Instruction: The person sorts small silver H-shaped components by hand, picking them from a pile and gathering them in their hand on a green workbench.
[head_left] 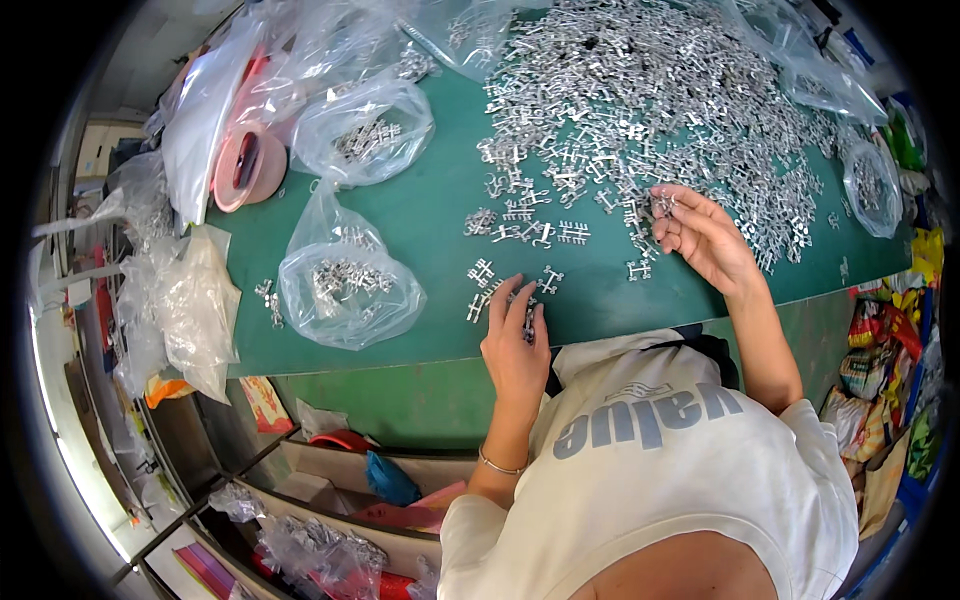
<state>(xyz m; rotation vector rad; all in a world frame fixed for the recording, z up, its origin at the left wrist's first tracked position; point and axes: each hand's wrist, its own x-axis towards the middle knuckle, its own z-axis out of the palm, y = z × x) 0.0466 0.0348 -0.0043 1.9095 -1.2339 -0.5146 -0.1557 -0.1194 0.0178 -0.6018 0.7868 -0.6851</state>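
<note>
My left hand (515,335) rests fingers-down on a few small silver metal parts (484,272) near the front edge of the green table (420,215). My right hand (700,235) is raised at the edge of a big heap of the same silver parts (640,90), pinching one or two of them (663,203) between thumb and fingertips. A short row of sorted parts (535,232) lies between the two hands.
Clear plastic bags part-filled with metal parts lie at left (345,285) and behind it (365,135), another at far right (870,185). A pink tape roll (245,165) stands at back left. Empty bags hang off the left edge (185,300). Shelves with clutter sit below the table (330,500).
</note>
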